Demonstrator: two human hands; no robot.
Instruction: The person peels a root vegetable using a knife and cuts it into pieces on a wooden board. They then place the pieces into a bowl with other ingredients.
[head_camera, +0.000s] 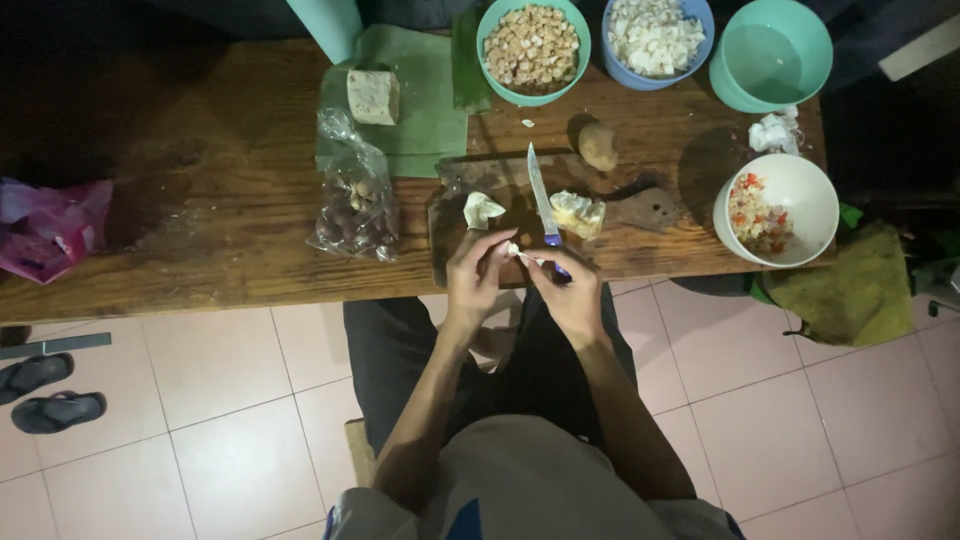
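Head view, looking down at a low wooden table (200, 250) over a tiled floor (200, 440).

Hands: left hand (476, 272) closed in a pinch on a small white piece (512, 249), held just above the near edge of the cutting board (460, 250). Right hand (568, 290) closed around the dark handle of a knife (541, 200); blade points away from the person, across the board. The two hands meet at the white piece; fingertips touching or nearly so.

On the board: one pale cut chunk (482, 209) left of the blade, one yellowish chunk (578, 213) right of it. A brown tuber (598, 146) sits just beyond the board.

Far edge of table, left to right: green leaf (430, 110) bearing a pale block (373, 96); teal bowl of brown cubes (532, 48); blue bowl of white pieces (657, 38); empty teal bowl (775, 55).

Right end: white bowl (790, 205) with a chopped red and pale mix. Crumpled white scrap (772, 132) beside it.

Left of the board: clear plastic bag (355, 205) of small dark round items. Far left: pink bag (50, 230).

Floor: dark sandals (48, 392) at left; yellow-green cloth (850, 285) at right.
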